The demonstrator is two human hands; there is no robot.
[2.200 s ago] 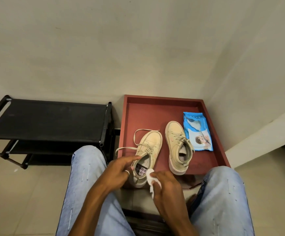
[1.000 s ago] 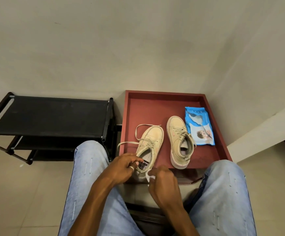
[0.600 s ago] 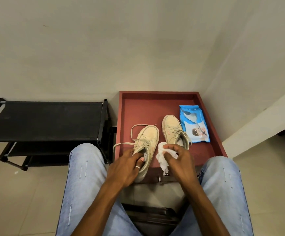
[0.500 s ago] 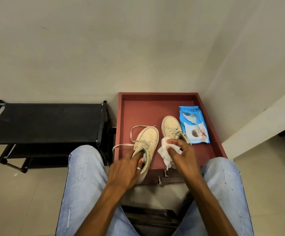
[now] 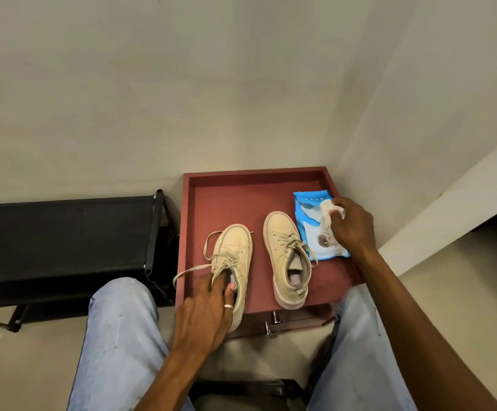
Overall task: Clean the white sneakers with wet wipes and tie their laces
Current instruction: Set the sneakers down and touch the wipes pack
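Two cream-white sneakers stand side by side on a red tray. The left sneaker has loose laces trailing over the tray's left rim. My left hand grips its heel, fingers curled into the opening. The right sneaker stands alone with its laces loosely drawn together. A blue pack of wet wipes lies at the tray's right side. My right hand holds a crumpled white wipe just above that pack.
A black shoe rack stands to the left of the tray against the wall. Walls close off the back and the right. My knees in light jeans flank the tray's front edge, where a metal handle sticks out.
My right hand has carried the wipe from beside the left sneaker over the right sneaker to the blue pack. My left hand stays on the left sneaker's heel.
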